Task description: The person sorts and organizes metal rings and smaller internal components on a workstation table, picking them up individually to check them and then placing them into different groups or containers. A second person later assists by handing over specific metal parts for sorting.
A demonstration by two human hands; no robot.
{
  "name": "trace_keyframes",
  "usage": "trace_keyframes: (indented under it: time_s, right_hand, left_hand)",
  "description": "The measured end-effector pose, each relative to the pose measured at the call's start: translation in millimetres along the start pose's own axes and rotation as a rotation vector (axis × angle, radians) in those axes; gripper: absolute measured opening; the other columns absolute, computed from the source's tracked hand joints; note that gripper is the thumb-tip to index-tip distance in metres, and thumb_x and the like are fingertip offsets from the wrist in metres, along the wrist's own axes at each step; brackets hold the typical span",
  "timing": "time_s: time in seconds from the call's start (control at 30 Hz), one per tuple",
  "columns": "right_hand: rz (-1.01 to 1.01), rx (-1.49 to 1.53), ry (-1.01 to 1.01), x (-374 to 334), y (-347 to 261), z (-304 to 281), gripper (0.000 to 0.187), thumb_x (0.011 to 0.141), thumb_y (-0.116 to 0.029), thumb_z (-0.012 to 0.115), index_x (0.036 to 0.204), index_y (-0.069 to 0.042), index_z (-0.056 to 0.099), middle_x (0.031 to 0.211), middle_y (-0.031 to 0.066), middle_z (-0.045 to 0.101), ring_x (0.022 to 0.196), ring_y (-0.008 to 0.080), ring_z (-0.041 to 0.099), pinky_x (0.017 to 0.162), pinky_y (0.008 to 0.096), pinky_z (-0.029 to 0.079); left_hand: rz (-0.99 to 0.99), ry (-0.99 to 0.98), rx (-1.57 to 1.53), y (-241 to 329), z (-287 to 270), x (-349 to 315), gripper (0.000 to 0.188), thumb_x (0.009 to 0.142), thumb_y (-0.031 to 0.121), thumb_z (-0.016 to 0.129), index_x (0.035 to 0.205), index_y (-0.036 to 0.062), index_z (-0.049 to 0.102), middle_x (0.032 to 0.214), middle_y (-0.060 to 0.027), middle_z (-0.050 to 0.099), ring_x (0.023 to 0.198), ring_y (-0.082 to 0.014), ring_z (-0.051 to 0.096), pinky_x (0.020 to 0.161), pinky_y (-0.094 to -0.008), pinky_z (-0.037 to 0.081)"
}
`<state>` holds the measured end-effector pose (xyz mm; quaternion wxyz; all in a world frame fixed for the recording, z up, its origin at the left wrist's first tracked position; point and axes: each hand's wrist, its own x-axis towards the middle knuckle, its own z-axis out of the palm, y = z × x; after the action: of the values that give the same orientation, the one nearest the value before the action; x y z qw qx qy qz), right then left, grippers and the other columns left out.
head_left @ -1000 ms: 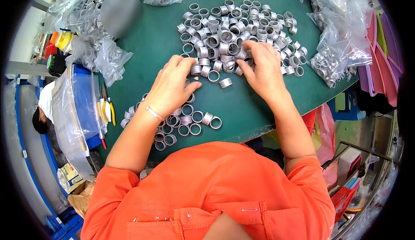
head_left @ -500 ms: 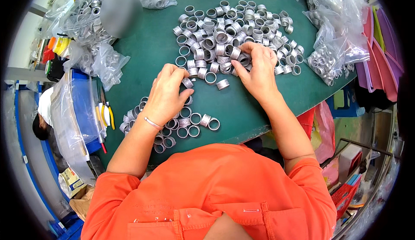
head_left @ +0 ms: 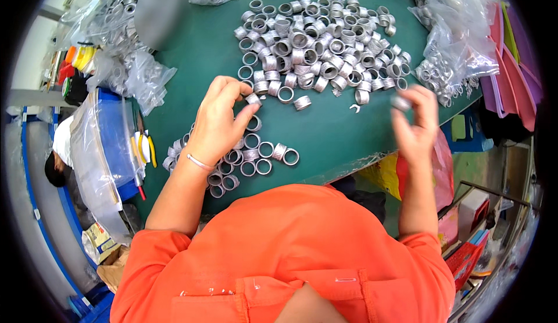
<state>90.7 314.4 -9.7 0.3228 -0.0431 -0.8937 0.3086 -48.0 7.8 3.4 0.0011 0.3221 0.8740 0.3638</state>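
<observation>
A large heap of grey metal rings (head_left: 299, 39) lies on the green table (head_left: 325, 137). My left hand (head_left: 218, 116) pinches one metal ring (head_left: 253, 99) between thumb and fingers at the heap's near left edge. A smaller group of the same rings (head_left: 264, 166) lies under and beside my left wrist. Off to the right, near the table's edge, my right hand (head_left: 417, 122) is blurred, its fingers closed on another metal ring (head_left: 401, 103). One loose ring (head_left: 302, 102) rests just in front of the heap.
Clear plastic bags of metal parts stand at the far left (head_left: 136, 76) and far right (head_left: 453, 44). Yellow-handled pliers (head_left: 152, 151) lie by the left edge. A small C-shaped piece (head_left: 355, 108) lies near the heap. A red basket (head_left: 465, 262) is below right.
My right hand has moved right from the heap, taking a metal ring with it. My left hand has shifted slightly and now shows a ring at its fingertips.
</observation>
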Motion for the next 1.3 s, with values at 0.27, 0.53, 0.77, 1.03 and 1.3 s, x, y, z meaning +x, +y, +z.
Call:
trace_keyframes:
  time_s: [0.27,0.53,0.77,1.03,1.3]
  right_hand:
    - [0.454,-0.829,-0.382,-88,56,-118,0.023,0.074,0.001,0.060,0.097,0.001,0.058,0.097,0.0178,0.056,0.088,0.0325,0.056,0.077,0.0355,0.047]
    - [-0.048,-0.018,-0.302,-11,-30,38,0.019,0.075,0.002,0.061,0.093,-0.002,0.060,0.092,0.0142,0.058,0.084,0.0307,0.058,0.074,0.0364,0.048]
    - [-0.218,0.067,-0.395,8,-51,108,0.022,0.075,0.004,0.060,0.095,-0.004,0.063,0.088,0.0113,0.061,0.081,0.0307,0.060,0.071,0.0377,0.050]
    - [0.638,0.851,-0.553,4,-58,88,0.015,0.085,0.004,0.057,0.098,0.001,0.063,0.087,0.0051,0.067,0.073,0.0079,0.062,0.059,0.0222,0.051]
    - [0.117,0.563,-0.332,-6,-58,94,0.023,0.071,0.014,0.057,0.076,-0.007,0.065,0.091,0.0068,0.064,0.084,0.0195,0.061,0.068,0.0296,0.049]
  left_hand:
    - [-0.074,-0.032,0.090,-18,0,3,0.015,0.081,0.009,0.065,0.091,-0.0008,0.058,0.082,-0.0146,0.059,0.072,-0.0291,0.060,0.065,-0.0360,0.048]
    - [-0.101,-0.076,0.230,-15,20,7,0.018,0.078,0.010,0.066,0.088,0.0004,0.056,0.078,-0.0142,0.059,0.068,-0.0289,0.059,0.063,-0.0376,0.048]
    - [-0.294,-0.038,-0.190,5,1,-9,0.018,0.078,-0.006,0.055,0.095,-0.0010,0.057,0.085,-0.0062,0.061,0.076,-0.0107,0.062,0.068,-0.0237,0.050]
    - [-0.403,-0.079,-0.773,9,3,-21,0.018,0.083,-0.009,0.051,0.098,-0.0026,0.058,0.090,-0.0054,0.061,0.074,-0.0106,0.062,0.062,-0.0212,0.050]
    - [-0.473,-0.015,-1.130,15,2,-19,0.024,0.083,-0.006,0.054,0.107,-0.0026,0.058,0.096,-0.0074,0.062,0.080,-0.0135,0.061,0.071,-0.0251,0.051]
